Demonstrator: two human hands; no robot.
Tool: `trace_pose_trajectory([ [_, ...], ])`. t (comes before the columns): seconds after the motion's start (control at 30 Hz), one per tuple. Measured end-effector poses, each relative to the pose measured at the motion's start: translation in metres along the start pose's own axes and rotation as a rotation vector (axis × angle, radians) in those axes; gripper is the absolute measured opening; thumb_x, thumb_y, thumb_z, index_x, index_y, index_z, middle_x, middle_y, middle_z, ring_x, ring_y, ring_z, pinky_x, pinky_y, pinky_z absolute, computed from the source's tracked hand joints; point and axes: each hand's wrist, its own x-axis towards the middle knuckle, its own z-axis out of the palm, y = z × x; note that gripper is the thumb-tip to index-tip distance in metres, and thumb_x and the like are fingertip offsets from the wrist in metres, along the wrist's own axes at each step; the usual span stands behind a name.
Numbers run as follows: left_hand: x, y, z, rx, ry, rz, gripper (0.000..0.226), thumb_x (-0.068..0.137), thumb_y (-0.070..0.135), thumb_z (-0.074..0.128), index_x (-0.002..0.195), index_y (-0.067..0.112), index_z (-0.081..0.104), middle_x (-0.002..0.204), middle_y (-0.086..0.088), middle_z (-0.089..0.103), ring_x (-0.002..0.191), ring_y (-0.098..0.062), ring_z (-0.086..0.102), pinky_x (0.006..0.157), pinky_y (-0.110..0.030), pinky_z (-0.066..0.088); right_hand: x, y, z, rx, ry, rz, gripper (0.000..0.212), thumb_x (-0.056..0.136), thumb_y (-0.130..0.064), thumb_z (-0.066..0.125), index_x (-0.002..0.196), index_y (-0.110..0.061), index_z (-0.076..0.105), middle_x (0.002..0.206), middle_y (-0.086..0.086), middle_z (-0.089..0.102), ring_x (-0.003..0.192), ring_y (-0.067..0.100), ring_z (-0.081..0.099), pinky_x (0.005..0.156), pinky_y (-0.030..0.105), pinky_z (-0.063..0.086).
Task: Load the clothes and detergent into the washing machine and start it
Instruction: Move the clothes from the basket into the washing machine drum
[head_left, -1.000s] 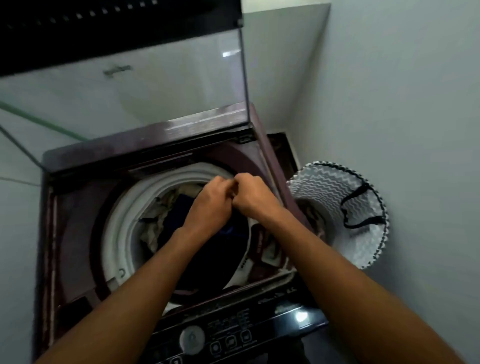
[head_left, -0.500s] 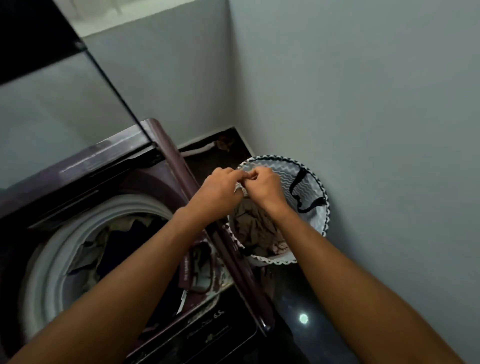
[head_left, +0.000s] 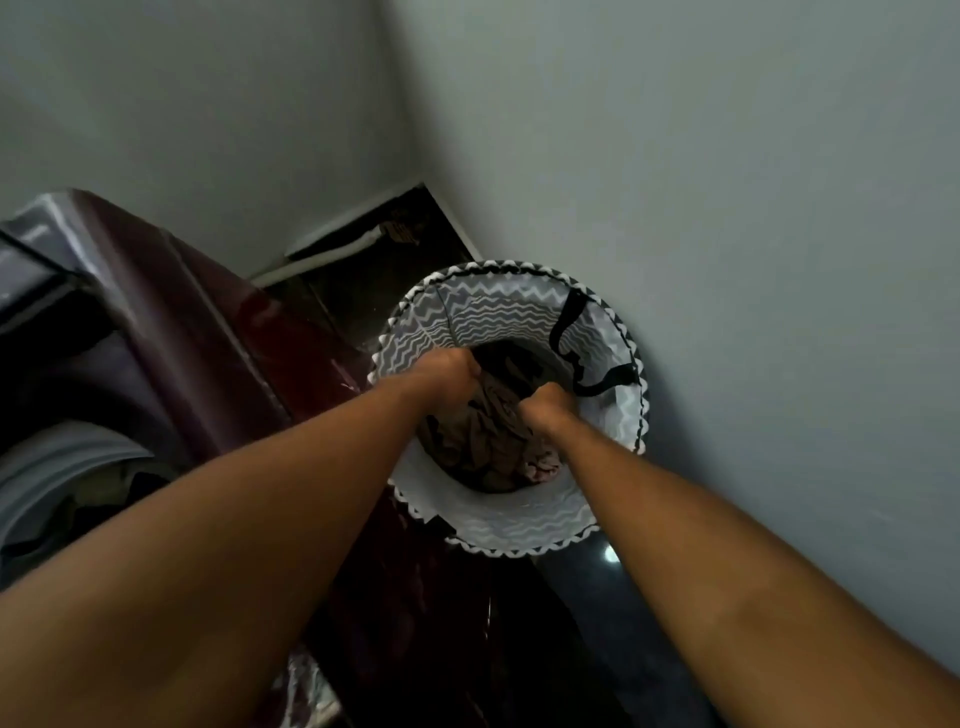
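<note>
Brown clothes sit bunched low in the basket, right under both hands. Left hand curls its grip into the cloth at the heap's far left; right hand looks clamped on a fold too, though blur hides the fingers. The washer lies to the left, the left arm nearer, its drum already holding laundry.

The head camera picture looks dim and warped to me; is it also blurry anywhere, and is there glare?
Head view: dim light; wide-angle bending of the walls; motion blur smears the washing machine and forearms; one small glare spot on the dark floor; the laundry basket is sharpest.
</note>
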Motion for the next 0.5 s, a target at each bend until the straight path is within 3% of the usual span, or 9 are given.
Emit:
trace_pose_trajectory([
  [0.1,0.058,-0.018,0.031,0.153,-0.077,-0.041,0.052,0.076,0.051,0.045,0.121,0.033,0.062,0.136,-0.01,0.056,0.125,-0.039,0.048,0.107,-0.048,0.041,0.038,0.008,0.025,-0.07,-0.056,0.027,0.043,0.093,-0.027,0.055,0.126,0.002,0.06,0.132,0.022,0.058,0.122,0.038,0.055,0.099,0.038,0.046],
  [0.17,0.073,-0.02,0.044,0.222,-0.118,-0.037,0.068,0.067,0.061,0.046,0.13,0.037,0.054,0.142,-0.01,0.049,0.128,-0.042,0.041,0.109,-0.053,0.037,0.056,0.009,0.043,-0.091,-0.174,-0.038,0.047,0.096,-0.03,0.055,0.132,0.0,0.058,0.138,0.019,0.056,0.128,0.034,0.052,0.107,0.035,0.041],
  [0.23,0.076,-0.016,0.048,0.26,-0.142,-0.022,0.074,0.076,0.06,0.058,0.144,0.034,0.044,0.147,-0.015,0.04,0.134,-0.043,0.036,0.112,-0.052,0.035,0.074,0.011,0.062,-0.088,-0.277,-0.099,0.052,0.093,-0.033,0.061,0.136,-0.003,0.057,0.141,0.014,0.054,0.134,0.031,0.047,0.113,0.037,0.036],
  [0.3,0.091,-0.016,0.057,0.279,-0.112,-0.015,0.069,0.082,0.047,0.064,0.145,0.028,0.044,0.146,-0.016,0.04,0.133,-0.042,0.038,0.111,-0.052,0.037,0.095,0.02,0.083,-0.094,-0.324,-0.108,0.061,0.091,-0.033,0.063,0.143,-0.005,0.049,0.147,0.012,0.047,0.141,0.03,0.038,0.117,0.041,0.03],
  [0.37,0.1,-0.017,0.064,0.274,-0.112,0.005,0.069,0.078,0.048,0.06,0.142,0.024,0.047,0.145,-0.015,0.042,0.132,-0.041,0.04,0.11,-0.053,0.037,0.123,0.039,0.11,-0.066,-0.264,-0.144,0.087,0.08,-0.05,0.065,0.152,-0.012,0.036,0.157,0.01,0.035,0.146,0.028,0.029,0.12,0.043,0.024],
  [0.4,0.107,-0.02,0.067,0.287,-0.124,0.021,0.075,0.074,0.052,0.055,0.143,0.024,0.046,0.147,-0.014,0.041,0.134,-0.041,0.037,0.111,-0.055,0.034,0.131,0.043,0.119,-0.034,-0.212,-0.141,0.094,0.073,-0.059,0.063,0.152,-0.014,0.037,0.156,0.01,0.036,0.146,0.028,0.03,0.12,0.044,0.025],
  [0.43,0.108,-0.021,0.069,0.313,-0.133,0.03,0.082,0.069,0.056,0.048,0.144,0.024,0.045,0.147,-0.013,0.04,0.135,-0.04,0.035,0.111,-0.055,0.032,0.13,0.042,0.119,0.036,-0.143,-0.136,0.089,0.072,-0.06,0.062,0.147,-0.014,0.045,0.151,0.011,0.044,0.142,0.028,0.038,0.117,0.045,0.031],
  [0.5,0.105,-0.021,0.069,0.321,-0.143,0.018,0.084,0.067,0.06,0.038,0.141,0.021,0.047,0.145,-0.011,0.044,0.134,-0.038,0.038,0.111,-0.054,0.034,0.132,0.037,0.119,0.243,0.044,-0.044,0.06,0.08,-0.043,0.068,0.129,-0.009,0.063,0.13,0.012,0.062,0.124,0.029,0.056,0.107,0.041,0.043],
])
